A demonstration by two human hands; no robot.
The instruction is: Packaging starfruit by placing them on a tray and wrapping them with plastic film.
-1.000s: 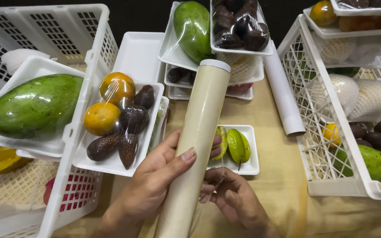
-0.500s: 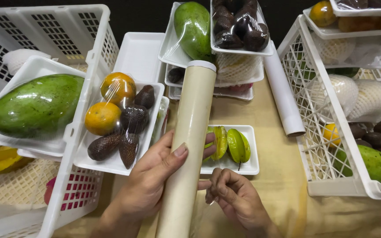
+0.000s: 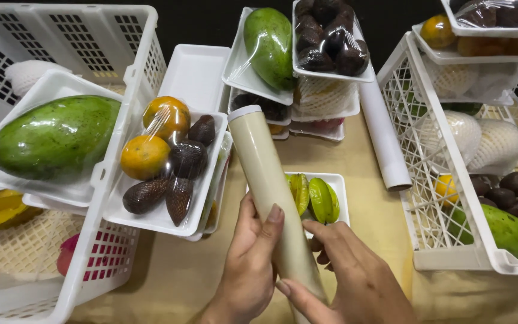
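I am at a fruit-packing table, the kind found at the back of a fruit shop or market stall. White plastic crates (image 3: 121, 198) stand at the left and right edges of the frame, full of fruit. White foam trays (image 3: 196, 75) fill the upper middle, some wrapped in clear film over a green mango (image 3: 270, 39) or dark fruit. Fruit in foam net sleeves (image 3: 499, 141) lies at the right. A tan cloth (image 3: 169, 270) covers the table.
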